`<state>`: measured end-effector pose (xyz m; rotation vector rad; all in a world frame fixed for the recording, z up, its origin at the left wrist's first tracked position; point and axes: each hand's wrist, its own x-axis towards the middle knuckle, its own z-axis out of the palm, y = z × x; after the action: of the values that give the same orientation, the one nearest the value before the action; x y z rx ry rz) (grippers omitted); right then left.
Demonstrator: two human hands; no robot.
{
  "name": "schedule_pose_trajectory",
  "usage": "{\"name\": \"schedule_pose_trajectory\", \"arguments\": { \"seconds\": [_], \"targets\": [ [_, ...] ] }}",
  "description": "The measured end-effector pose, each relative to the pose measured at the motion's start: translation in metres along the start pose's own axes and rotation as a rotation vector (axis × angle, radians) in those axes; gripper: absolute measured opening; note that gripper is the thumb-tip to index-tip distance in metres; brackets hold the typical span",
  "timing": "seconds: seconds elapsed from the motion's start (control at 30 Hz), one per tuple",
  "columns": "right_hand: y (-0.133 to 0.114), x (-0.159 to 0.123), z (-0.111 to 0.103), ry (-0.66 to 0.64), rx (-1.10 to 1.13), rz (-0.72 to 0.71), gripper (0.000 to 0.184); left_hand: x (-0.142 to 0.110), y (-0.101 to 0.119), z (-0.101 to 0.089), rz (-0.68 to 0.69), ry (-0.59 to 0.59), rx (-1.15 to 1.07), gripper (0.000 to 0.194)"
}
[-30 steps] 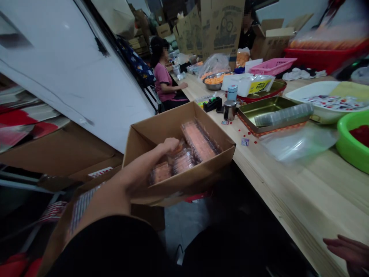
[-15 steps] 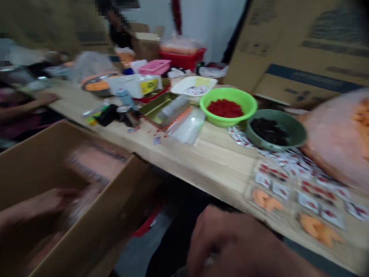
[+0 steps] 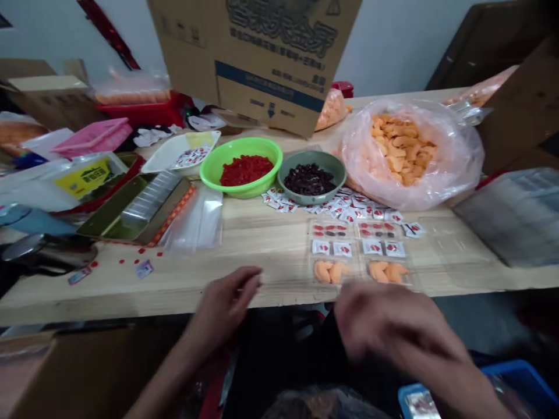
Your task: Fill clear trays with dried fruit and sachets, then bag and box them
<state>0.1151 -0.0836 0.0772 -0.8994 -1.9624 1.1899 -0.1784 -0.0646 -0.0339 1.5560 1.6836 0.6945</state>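
Hovering hands [image 3: 227, 299] [image 3: 388, 320], clear tray [image 3: 360, 250] along table edge [image 3: 131, 307]

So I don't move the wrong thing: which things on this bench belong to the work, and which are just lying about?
Likely in use: clear tray with orange pieces and sachets; loose sachets; green bowl of red pieces; grey-green bowl of dark pieces; plastic bag of orange pieces.

Likely lying about: pink basket; gold tin tray.

The left hand [image 3: 226, 305] and right hand [image 3: 391, 320] extend forward, fingers loosely curled, both blurred.
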Motion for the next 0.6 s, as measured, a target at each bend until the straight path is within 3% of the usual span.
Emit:
{"name": "schedule_pose_trajectory", "arguments": {
  "seconds": [0.1,0.2,0.3,0.43,0.6],
  "targets": [
    [0.063,0.005,0.004,0.327,-0.476,0.259,0.037,0.023,0.017,0.040,0.013,-0.128,-0.143,0.034],
    [0.116,0.009,0.015,0.261,-0.764,0.541,0.055,0.053,0.029,0.084,-0.033,-0.077,-0.160,0.033],
    [0.143,0.017,0.024,0.189,-0.869,0.659,0.059,0.070,0.033,0.110,-0.074,-0.067,-0.158,0.034],
    [0.151,0.023,0.030,0.225,-0.843,0.665,0.053,0.068,0.026,0.117,-0.071,-0.089,-0.256,0.030],
    [0.162,0.026,0.058,0.230,-0.707,0.453,0.047,0.047,0.002,0.086,-0.150,-0.014,-0.339,0.030]
  ]
}}
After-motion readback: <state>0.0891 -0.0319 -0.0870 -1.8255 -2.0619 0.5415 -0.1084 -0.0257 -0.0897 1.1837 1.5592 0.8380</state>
